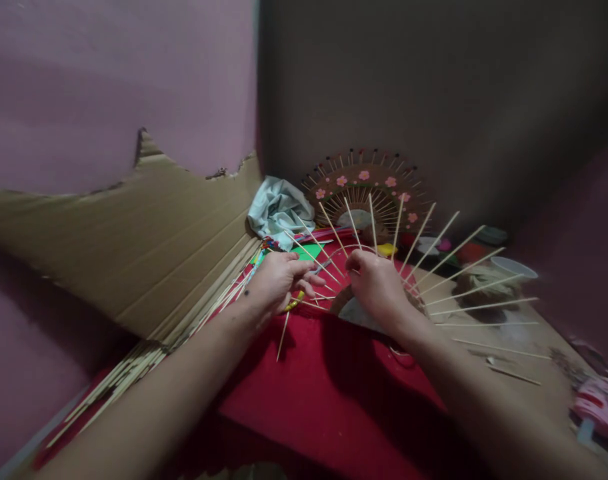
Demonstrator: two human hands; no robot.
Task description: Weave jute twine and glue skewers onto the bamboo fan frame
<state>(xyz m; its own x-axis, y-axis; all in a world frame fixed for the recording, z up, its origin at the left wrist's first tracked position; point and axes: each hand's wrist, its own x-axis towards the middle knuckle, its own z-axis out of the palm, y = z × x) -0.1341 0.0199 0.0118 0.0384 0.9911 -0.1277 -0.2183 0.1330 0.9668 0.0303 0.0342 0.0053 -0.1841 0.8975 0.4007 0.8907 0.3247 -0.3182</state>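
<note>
A half-round piece with thin sticks (444, 252) spreading out from it like a fan lies in front of me on a red surface (329, 393). Its curved base (357, 313) shows partly below my right hand. My right hand (379, 283) is closed over the base, its fingertips pinching a thin pale strand (367, 248) that arcs among the sticks. At the left side of the sticks, my left hand (284, 277) has its fingers apart and slightly curled, close to the strand. A yellow ring-shaped handle (295, 301) shows just beneath it.
A finished-looking fan with painted pink flowers (364, 176) leans on the back wall. Beside it is a crumpled pale cloth (280, 208). Cardboard (184, 247) and a bundle of long sticks (149, 357) lie left. A fibre bundle (489, 283) and pink object (600, 403) are right.
</note>
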